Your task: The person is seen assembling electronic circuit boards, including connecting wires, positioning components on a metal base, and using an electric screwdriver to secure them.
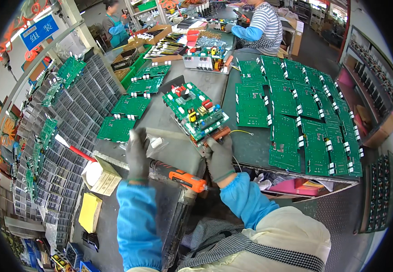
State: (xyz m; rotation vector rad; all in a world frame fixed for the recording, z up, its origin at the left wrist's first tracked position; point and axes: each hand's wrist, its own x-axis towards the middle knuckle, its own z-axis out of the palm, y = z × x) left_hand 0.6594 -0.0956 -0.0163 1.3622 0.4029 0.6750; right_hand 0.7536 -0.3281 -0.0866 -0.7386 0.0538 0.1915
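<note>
A populated green circuit board assembly point(195, 110), with red, yellow and black components on top, sits tilted in the middle of the bench. At its near corner is a copper coil point(218, 134) with a thin yellow-green wire. My right hand point(220, 157), in a grey glove, grips that near corner just under the coil. My left hand point(137, 155), gloved too, is over the bench with its fingers stretched out and apparently nothing in them. Beside its thumb lies a clear plastic bag point(157, 144) with a white piece. An orange and black power screwdriver point(185, 179) lies between my forearms.
Rows of green boards point(296, 104) cover the right bench; several more point(131, 106) lie left. Another assembly point(205, 59) stands farther back. Left are a cardboard box point(103, 178), a yellow pad point(89, 212) and a red-handled brush point(76, 148). A co-worker point(262, 29) sits at the far end.
</note>
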